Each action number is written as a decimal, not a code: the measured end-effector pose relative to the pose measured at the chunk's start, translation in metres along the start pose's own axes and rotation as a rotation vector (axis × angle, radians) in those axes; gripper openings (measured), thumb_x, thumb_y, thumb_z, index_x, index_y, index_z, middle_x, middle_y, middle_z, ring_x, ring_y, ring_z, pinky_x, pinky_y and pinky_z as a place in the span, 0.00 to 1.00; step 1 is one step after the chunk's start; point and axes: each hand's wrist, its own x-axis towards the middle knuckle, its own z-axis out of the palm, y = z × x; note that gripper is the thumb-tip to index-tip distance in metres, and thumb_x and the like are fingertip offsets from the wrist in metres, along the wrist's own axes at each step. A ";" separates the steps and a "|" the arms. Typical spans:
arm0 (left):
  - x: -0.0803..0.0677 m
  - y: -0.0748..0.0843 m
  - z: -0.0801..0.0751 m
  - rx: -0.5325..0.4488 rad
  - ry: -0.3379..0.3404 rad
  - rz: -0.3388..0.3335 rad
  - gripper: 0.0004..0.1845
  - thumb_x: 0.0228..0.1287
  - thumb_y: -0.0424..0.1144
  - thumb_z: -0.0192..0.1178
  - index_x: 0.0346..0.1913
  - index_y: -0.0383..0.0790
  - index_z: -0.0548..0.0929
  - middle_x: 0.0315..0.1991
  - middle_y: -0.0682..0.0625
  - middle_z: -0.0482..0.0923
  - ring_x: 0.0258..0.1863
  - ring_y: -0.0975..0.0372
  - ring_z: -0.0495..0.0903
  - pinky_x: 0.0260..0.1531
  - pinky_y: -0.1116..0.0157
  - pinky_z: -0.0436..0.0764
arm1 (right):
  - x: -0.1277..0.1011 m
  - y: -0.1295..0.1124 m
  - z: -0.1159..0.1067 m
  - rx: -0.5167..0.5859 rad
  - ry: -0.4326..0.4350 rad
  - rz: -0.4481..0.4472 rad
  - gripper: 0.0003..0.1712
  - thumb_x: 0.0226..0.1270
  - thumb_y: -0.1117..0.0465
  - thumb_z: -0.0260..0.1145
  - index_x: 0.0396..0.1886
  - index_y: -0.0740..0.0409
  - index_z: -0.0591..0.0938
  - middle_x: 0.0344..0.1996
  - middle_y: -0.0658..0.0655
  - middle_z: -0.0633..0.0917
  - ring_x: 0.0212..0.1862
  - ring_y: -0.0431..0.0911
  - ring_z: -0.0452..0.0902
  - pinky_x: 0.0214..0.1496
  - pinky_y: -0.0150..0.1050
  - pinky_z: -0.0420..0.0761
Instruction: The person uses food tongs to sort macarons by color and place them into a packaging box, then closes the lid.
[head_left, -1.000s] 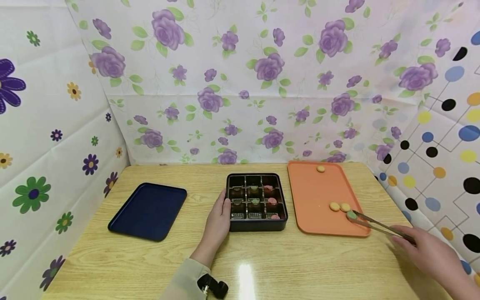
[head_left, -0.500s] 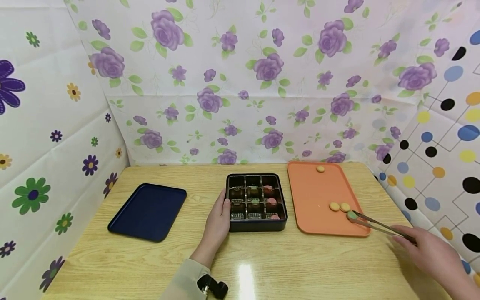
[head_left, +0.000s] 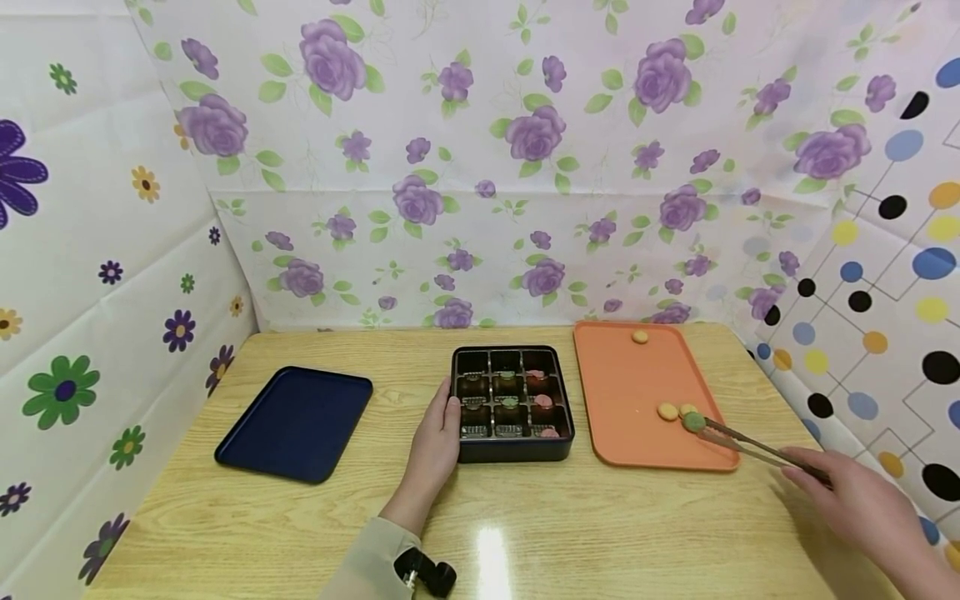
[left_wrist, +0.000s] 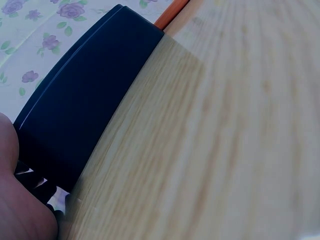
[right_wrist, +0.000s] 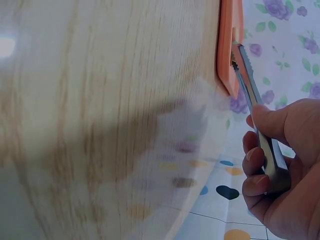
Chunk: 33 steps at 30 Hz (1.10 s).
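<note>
In the head view, my left hand (head_left: 437, 433) rests against the left side of a dark compartment box (head_left: 513, 451), fingers along its wall and thumb at the rim. Pink cookies (head_left: 543, 402) sit in the box's right column, green cookies (head_left: 509, 402) in its middle column. My right hand (head_left: 855, 500) grips metal tongs (right_wrist: 251, 82), whose tips pinch a round green cookie (head_left: 693, 422) over the orange tray (head_left: 637, 442). The green cookie overlaps one yellow cookie (head_left: 686, 409); another yellow cookie (head_left: 667, 412) lies just left.
A third yellow cookie (head_left: 640, 337) lies near the orange tray's far edge. On the left of the wooden table (head_left: 300, 533) is a dark blue tray (head_left: 296, 425). Patterned cloth (head_left: 450, 167) stands behind and at both sides.
The green cookie in the tongs has shifted slightly up and left in the head view, now partly covering a yellow cookie. My left hand and the box have stayed in place.
</note>
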 end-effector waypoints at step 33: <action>-0.001 0.001 -0.001 0.016 0.001 -0.006 0.31 0.95 0.49 0.41 0.91 0.44 0.55 0.89 0.44 0.55 0.87 0.44 0.53 0.83 0.38 0.56 | 0.005 -0.011 0.009 0.004 0.022 0.007 0.19 0.79 0.57 0.75 0.62 0.63 0.90 0.48 0.69 0.91 0.43 0.63 0.88 0.31 0.56 0.82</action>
